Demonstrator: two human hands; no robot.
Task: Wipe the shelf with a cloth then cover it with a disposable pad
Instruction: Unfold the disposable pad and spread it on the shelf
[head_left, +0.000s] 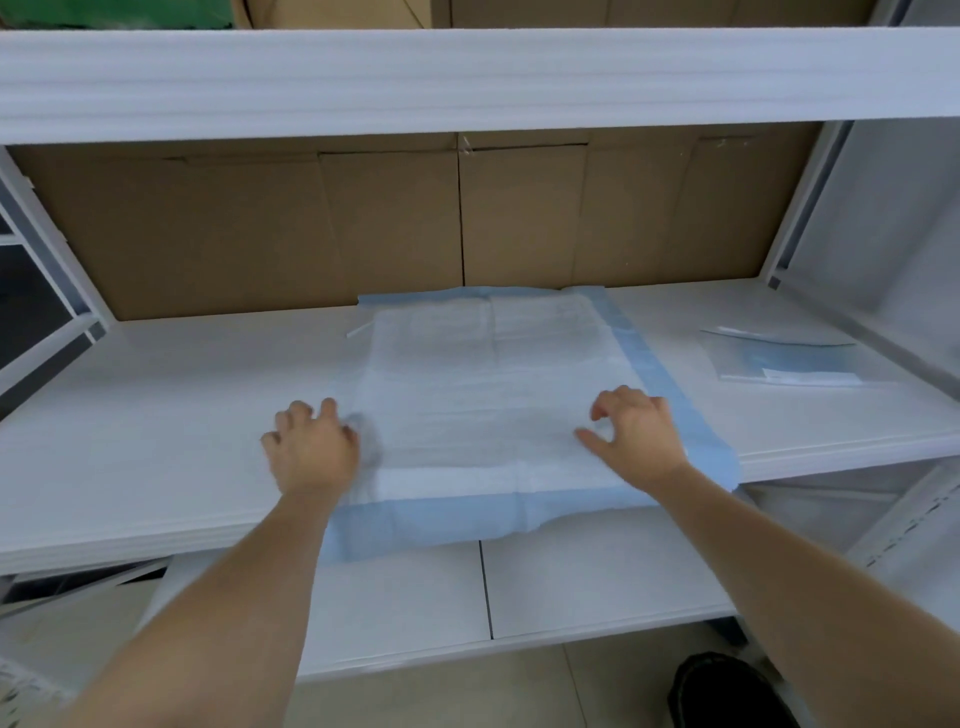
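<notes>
While the disposable pad already lies unfolded at the centre of the frame on the white shelf, its blue front border hangs over the shelf's front edge and its left border looks folded under. Your left hand rests on the pad's left edge with fingers curled, seemingly gathering it; whether they pinch it, you cannot tell. Your right hand sits on the pad's right part, fingers loosely bent and spread. No cloth shows, so wiping looks finished; smoothing and squaring the pad remains. A flat plastic packet lies at centre right, cardboard boxes behind.
</notes>
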